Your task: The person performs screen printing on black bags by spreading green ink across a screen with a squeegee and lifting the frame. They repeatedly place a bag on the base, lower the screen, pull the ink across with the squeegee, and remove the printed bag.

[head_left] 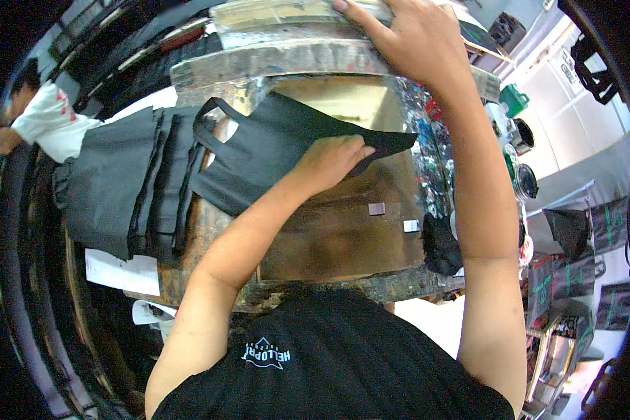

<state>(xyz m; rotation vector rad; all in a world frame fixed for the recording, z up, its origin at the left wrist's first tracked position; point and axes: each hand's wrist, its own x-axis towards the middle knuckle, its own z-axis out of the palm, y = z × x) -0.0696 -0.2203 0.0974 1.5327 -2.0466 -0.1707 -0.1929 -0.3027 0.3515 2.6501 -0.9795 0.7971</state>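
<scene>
A flat black fabric bag (pixel 266 150) with a loop handle lies slantwise over the brown work board (pixel 329 245). My left hand (pixel 336 161) is closed on the bag near its right end, its fingers curled into the dark cloth. Up at the top edge, my right hand (pixel 423 38) grips a paint-stained wooden frame (pixel 280 59), thumb stretched along it; some fingertips are cut off by the picture's edge. Left of the bag is a pile of similar black bags (pixel 119 175), overlapping one another. Two small pale tabs (pixel 376 208) sit on the board.
Paint smears cover the table's right strip (pixel 434 168), with a black cloth wad (pixel 439 241) lower down. Open cans (pixel 523 182) and a green container (pixel 514 100) stand beyond my right arm. Paper sheets (pixel 122 271) lie under the pile. Another person's white sleeve (pixel 56 122) shows far left.
</scene>
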